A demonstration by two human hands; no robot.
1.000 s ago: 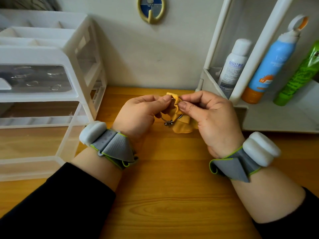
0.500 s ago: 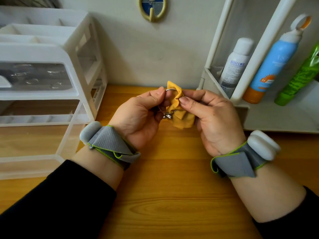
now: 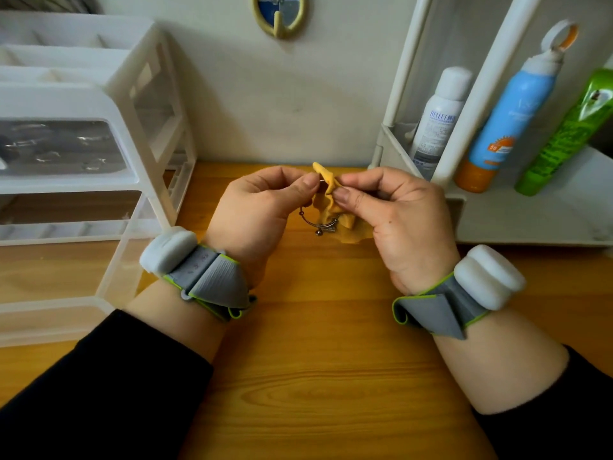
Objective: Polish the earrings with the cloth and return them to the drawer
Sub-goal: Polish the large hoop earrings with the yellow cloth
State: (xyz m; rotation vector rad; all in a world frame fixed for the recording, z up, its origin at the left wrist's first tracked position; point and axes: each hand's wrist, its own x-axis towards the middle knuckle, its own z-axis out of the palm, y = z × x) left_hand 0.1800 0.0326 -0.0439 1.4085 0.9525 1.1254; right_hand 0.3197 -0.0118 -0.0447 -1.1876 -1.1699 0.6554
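Note:
A thin silver hoop earring [image 3: 317, 224] with a small bead and charm hangs between my hands above the wooden desk. My left hand [image 3: 262, 207] pinches its upper end between thumb and forefinger. My right hand [image 3: 394, 210] pinches a crumpled yellow cloth [image 3: 331, 200] around the hoop's top; the cloth's loose end droops behind the earring. The white drawer unit [image 3: 146, 104] stands at the left, with a clear drawer [image 3: 66, 260] pulled out low beside my left wrist.
A white shelf rack [image 3: 497, 214] at the right holds a white spray can [image 3: 438, 114], a blue sunscreen bottle [image 3: 510, 107] and a green tube [image 3: 570, 131]. A yellow hook [image 3: 280, 14] hangs on the wall. Bare wooden desk [image 3: 325, 376] lies in front.
Both hands have dropped slightly after a small lift. The hoop has turned in my fingers, so its beaded end now hangs lower and more of the wire shows below the cloth.

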